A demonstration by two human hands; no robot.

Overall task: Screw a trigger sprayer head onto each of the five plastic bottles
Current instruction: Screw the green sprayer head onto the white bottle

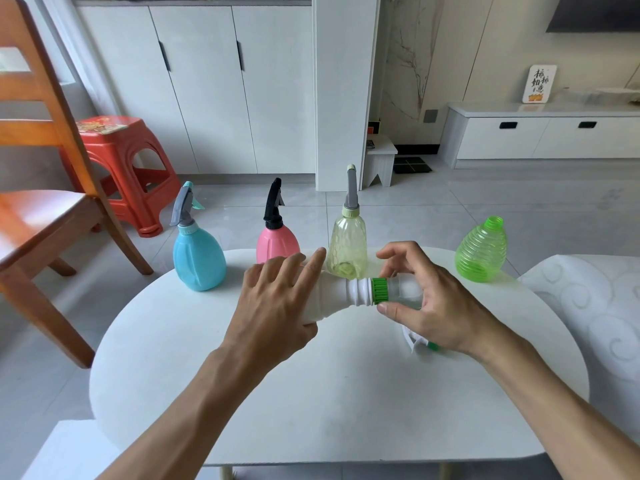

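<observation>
A white bottle [341,294] lies sideways above the white table [311,393], neck to the right. My left hand [277,303] wraps its body. My right hand [429,303] grips a sprayer head at its green collar [380,290], which sits on the bottle's neck; a white trigger [414,341] pokes out below the palm. Along the far edge stand a blue bottle [199,258], a pink bottle [277,244] and a pale yellow bottle [348,247], each with a sprayer head on. A green ribbed bottle [481,252] stands far right with an open neck.
A wooden chair [41,209] stands left of the table, a red plastic stool [128,168] behind it. A white patterned seat [595,306] adjoins the table's right side. White cabinets and a low white unit [540,133] line the back wall.
</observation>
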